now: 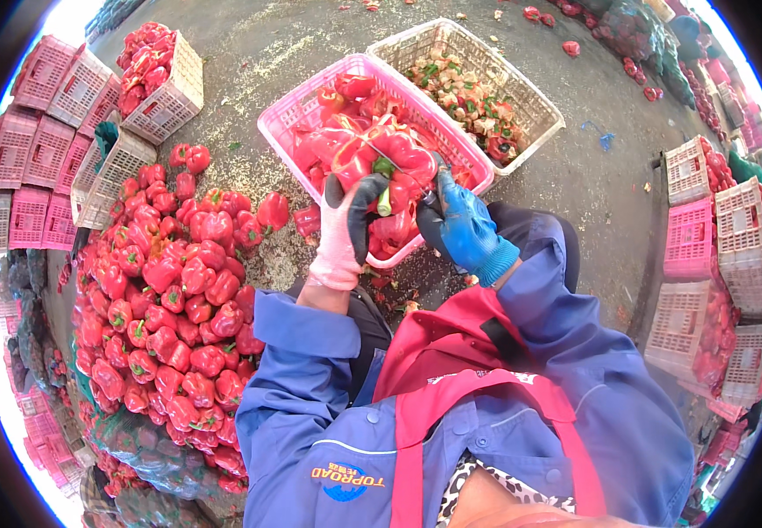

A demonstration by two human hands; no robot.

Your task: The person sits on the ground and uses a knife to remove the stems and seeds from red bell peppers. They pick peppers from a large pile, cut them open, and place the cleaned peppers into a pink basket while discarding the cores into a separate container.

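Observation:
My left hand point(348, 224), in a pink glove with a dark palm, grips a red bell pepper point(352, 162). A green stem point(384, 201) shows beside its thumb. In my right hand point(463, 224), gloved in blue, is a small knife point(429, 197); its thin blade points up and left across the red pepper flesh. Exactly where the blade enters is hard to make out. Both hands are over the near side of a pink plastic crate point(286, 120) that holds cut red peppers point(354, 86).
A white crate point(381, 47) of pepper cores and stems adjoins the pink one. At left lies a big heap of whole red peppers point(176, 310), with stacked crates point(27, 145) beyond. More filled crates point(688, 244) stand at right. Scattered seeds litter the floor point(255, 59).

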